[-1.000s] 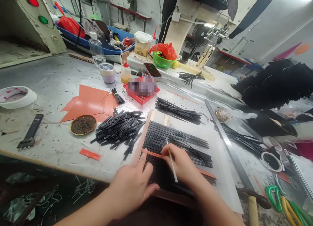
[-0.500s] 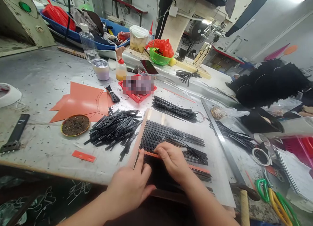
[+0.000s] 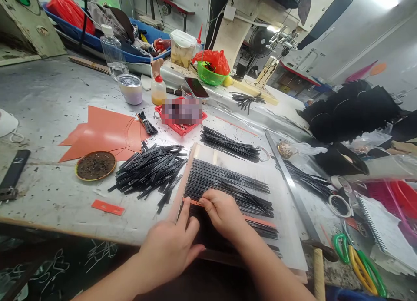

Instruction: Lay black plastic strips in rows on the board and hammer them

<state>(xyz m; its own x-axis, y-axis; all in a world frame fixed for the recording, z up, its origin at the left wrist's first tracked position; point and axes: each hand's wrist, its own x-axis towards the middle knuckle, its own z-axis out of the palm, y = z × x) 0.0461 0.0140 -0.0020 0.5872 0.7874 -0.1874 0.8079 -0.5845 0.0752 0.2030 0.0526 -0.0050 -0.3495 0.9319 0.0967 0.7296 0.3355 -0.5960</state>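
Orange strip (image 3: 259, 221) amid a parallel-line pattern of black strips (image 3: 224, 175); white sheet (image 3: 286, 238), red basket (image 3: 181, 128), bright green bowl (image 3: 211, 78).

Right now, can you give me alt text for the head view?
Left hand touches an orange strip among black strips on a pale sheet; right hand is pinched over the strip. Left of the sheet lies a loose black pile.

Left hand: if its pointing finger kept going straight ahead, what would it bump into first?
Probably the black strips lying just past the orange strip at the tip of the left hand, though the finger might slide over them instead.
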